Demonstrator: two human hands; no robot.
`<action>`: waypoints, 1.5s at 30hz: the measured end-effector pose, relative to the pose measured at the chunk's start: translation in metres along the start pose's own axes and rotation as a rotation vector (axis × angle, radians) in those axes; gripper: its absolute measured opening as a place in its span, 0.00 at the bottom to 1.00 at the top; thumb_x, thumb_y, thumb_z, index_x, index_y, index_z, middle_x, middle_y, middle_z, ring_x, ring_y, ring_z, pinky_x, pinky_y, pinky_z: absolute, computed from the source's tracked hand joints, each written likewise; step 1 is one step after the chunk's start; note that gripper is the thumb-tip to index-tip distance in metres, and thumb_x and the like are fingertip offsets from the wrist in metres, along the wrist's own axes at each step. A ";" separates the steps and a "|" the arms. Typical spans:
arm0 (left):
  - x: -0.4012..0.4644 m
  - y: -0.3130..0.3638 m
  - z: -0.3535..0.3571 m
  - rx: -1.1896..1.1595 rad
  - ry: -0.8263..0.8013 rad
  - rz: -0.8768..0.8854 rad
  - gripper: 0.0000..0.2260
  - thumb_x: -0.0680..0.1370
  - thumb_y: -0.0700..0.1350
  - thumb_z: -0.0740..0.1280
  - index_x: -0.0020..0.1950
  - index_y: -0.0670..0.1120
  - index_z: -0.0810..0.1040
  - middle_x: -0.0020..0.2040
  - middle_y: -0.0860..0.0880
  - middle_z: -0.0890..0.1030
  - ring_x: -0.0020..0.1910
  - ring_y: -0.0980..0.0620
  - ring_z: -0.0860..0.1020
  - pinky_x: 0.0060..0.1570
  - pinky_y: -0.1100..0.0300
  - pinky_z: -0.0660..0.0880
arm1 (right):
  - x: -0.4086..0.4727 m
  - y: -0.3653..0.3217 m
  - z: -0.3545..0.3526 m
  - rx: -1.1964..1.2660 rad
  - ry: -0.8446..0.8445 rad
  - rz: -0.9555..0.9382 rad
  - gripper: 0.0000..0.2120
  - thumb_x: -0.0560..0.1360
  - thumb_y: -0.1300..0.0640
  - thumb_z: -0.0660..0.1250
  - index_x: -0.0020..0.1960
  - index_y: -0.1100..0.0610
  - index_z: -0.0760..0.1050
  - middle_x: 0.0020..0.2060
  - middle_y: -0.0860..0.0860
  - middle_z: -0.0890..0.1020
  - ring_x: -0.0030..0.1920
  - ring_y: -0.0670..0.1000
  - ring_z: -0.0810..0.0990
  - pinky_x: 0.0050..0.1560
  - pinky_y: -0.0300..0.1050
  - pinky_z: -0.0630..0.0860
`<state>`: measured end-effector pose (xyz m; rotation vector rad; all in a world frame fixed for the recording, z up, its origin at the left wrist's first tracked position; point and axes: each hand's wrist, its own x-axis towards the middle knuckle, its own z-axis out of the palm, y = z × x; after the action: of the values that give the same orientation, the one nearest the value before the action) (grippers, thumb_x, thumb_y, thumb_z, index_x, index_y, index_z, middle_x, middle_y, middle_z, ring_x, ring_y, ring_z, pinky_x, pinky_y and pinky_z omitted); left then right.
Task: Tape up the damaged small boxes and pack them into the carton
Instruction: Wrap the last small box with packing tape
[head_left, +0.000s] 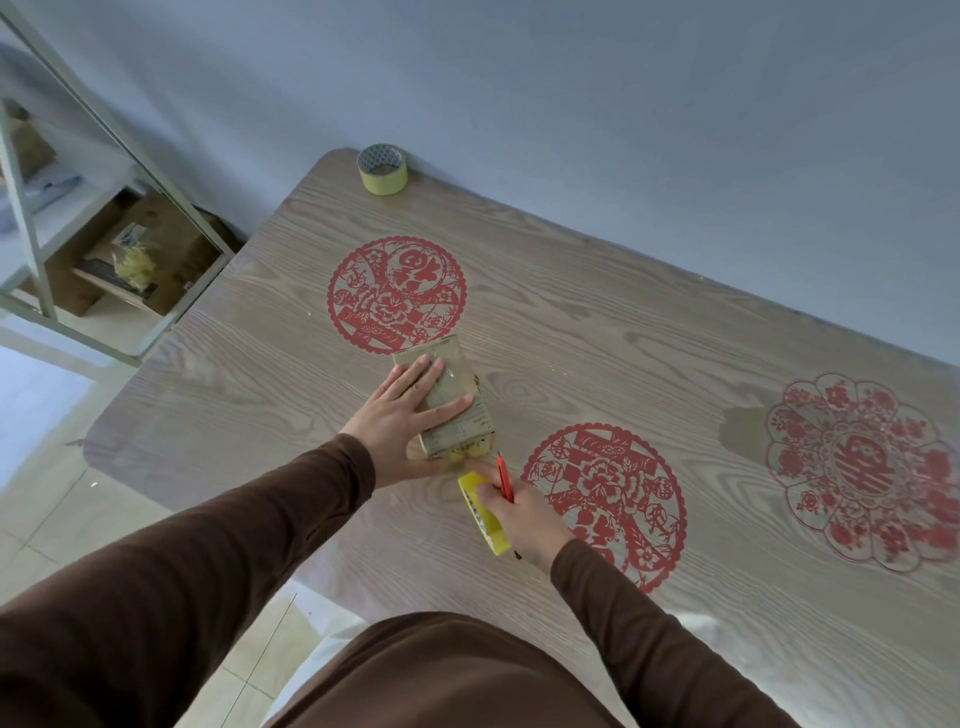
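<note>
Two hands work: left hand (410, 415) presses flat on the small box (451, 402); right hand (519, 512) grips the tape roll (483, 512) and red cutter (505, 478). The blade could nick the box or thumb.

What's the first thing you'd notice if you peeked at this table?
Three big red paper-cut circles decorate the wooden table. In the middle, the left hand presses flat on a small box while the right hand holds a yellow tape roll and a red cutter at its near end.
</note>
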<state>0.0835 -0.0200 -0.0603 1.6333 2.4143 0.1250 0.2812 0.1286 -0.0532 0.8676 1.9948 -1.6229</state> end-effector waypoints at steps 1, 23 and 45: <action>0.001 -0.003 -0.001 0.013 -0.011 0.014 0.38 0.74 0.75 0.54 0.81 0.65 0.47 0.83 0.43 0.44 0.81 0.42 0.40 0.79 0.44 0.41 | 0.002 -0.002 0.003 0.041 -0.001 0.007 0.20 0.81 0.43 0.61 0.71 0.47 0.74 0.58 0.48 0.81 0.57 0.51 0.80 0.65 0.53 0.76; -0.018 0.111 0.028 -1.745 0.120 -1.233 0.02 0.80 0.44 0.68 0.52 0.49 0.80 0.44 0.46 0.80 0.38 0.49 0.78 0.39 0.57 0.77 | -0.018 -0.020 -0.045 -0.428 0.220 -0.223 0.22 0.75 0.33 0.65 0.55 0.50 0.69 0.37 0.44 0.76 0.37 0.47 0.76 0.37 0.45 0.72; -0.015 0.093 0.037 -1.338 0.245 -1.218 0.05 0.76 0.47 0.74 0.39 0.49 0.85 0.36 0.49 0.83 0.39 0.50 0.78 0.43 0.57 0.75 | 0.029 -0.027 -0.055 -0.970 0.069 -0.166 0.22 0.83 0.41 0.52 0.36 0.51 0.67 0.34 0.49 0.76 0.38 0.53 0.77 0.38 0.47 0.66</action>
<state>0.1814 -0.0006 -0.0757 -0.4285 2.0532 1.3180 0.2451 0.1847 -0.0408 0.3753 2.5346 -0.5060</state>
